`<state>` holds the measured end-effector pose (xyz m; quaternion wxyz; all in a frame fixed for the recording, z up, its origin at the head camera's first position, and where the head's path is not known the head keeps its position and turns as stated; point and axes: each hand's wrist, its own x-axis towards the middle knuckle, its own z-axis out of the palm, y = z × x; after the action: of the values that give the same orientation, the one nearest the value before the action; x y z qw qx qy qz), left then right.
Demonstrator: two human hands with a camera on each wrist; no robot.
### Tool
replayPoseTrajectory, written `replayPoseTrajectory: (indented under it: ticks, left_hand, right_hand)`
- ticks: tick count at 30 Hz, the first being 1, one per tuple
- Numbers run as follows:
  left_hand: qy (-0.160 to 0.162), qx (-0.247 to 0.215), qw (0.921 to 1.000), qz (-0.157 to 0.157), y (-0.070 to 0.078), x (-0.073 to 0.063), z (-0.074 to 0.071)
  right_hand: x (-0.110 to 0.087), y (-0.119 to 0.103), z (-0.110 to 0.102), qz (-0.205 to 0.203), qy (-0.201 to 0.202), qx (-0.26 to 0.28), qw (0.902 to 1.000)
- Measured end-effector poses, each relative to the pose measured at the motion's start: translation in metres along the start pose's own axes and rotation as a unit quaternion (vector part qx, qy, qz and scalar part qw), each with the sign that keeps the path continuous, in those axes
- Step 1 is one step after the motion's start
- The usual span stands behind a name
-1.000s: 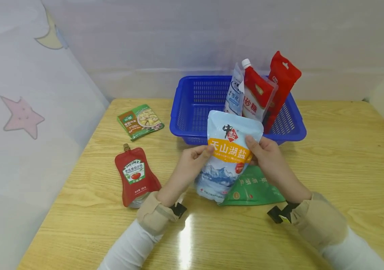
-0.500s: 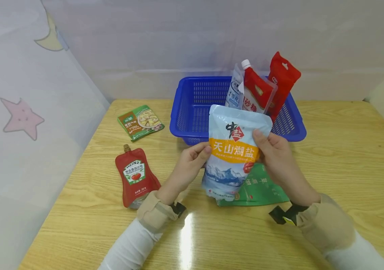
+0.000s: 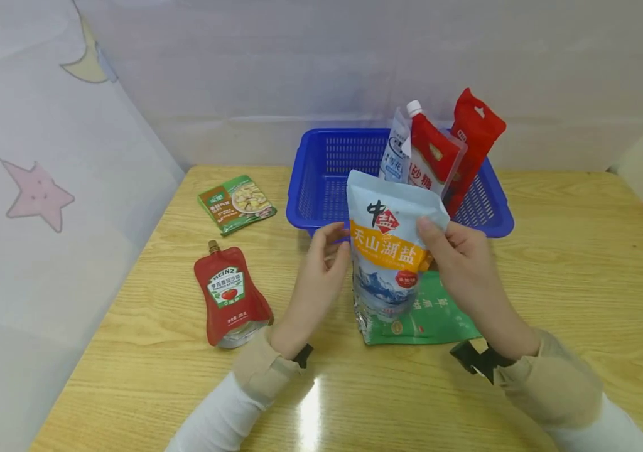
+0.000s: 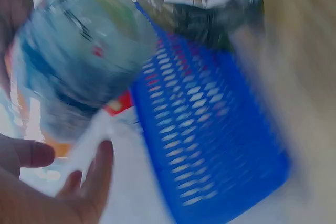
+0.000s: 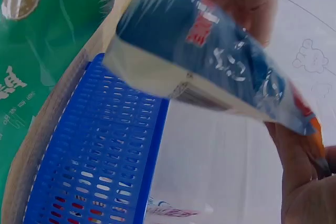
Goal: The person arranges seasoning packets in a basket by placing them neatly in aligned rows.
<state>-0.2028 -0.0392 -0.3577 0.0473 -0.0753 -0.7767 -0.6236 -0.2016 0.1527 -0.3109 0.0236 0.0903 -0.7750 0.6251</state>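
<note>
One salt pouch (image 3: 385,251) | right hand (image 3: 470,269) holds | left hand (image 3: 320,273) has released

blue basket (image 3: 297,182): at the far edge of the wooden table (image 3: 570,270)
pale salt pouch (image 3: 386,285): held roughly upright on the near side of the basket, hiding part of its rim
right hand (image 3: 465,263): pinches the pouch's upper right side, near the basket's rim
left hand (image 3: 324,263): just beside the pouch's left edge, near side of the basket
green pouch (image 3: 440,314): flat, near side of the basket, partly hidden
ketchup pouch (image 3: 237,307): left and nearer than the basket
food sachet (image 3: 237,204): left of the basket
red packet (image 3: 476,129): leaning in the basket's right half
</note>
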Motion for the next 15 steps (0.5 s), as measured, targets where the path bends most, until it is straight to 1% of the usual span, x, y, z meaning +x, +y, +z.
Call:
replayPoseTrajectory:
  ticks: [1,2,3,4,5,6,7,8,10,13,15]
  left_hand:
    - [0.016,0.04,0.999,0.011,0.003,-0.003,0.002]
    - [0.027,0.083,0.9958,0.027,0.006,-0.007,0.004]
    - [0.035,0.13,0.9896,0.05,0.008,-0.011,0.006]
    - [0.04,0.178,0.9805,0.073,0.011,-0.015,0.009]
    - [0.042,0.222,0.9693,0.097,0.012,-0.02,0.011]
    - [0.044,0.264,0.9557,0.122,0.012,-0.023,0.015]
    - [0.041,0.297,0.9428,0.145,0.012,-0.026,0.018]
    - [0.037,0.324,0.9309,0.164,0.011,-0.029,0.021]
    - [0.03,0.363,0.9123,0.187,0.008,-0.032,0.026]
    - [0.026,0.394,0.895,0.207,0.003,-0.032,0.029]
    - [0.034,0.405,0.8875,0.216,0.0,-0.032,0.031]
  right_hand:
    - [0.001,0.0,0.001,-0.007,0.007,0.018,0.9998]
    - [0.001,0.0,0.001,-0.011,0.014,0.034,0.9993]
    - [0.002,0.0,0.001,-0.013,0.02,0.05,0.9985]
    - [0.003,0.0,0.0,-0.013,0.027,0.062,0.9976]
    - [0.004,-0.001,0.0,-0.012,0.034,0.071,0.9968]
    - [0.004,-0.001,0.001,-0.013,0.042,0.079,0.9959]
    - [0.004,-0.002,0.001,-0.013,0.05,0.085,0.9951]
    - [0.004,-0.003,0.002,-0.013,0.059,0.084,0.9946]
    - [0.002,-0.006,0.005,-0.023,0.073,0.086,0.9934]
    - [-0.002,-0.009,0.012,-0.046,0.086,0.09,0.9912]
    - [-0.006,-0.011,0.017,-0.061,0.085,0.091,0.9904]
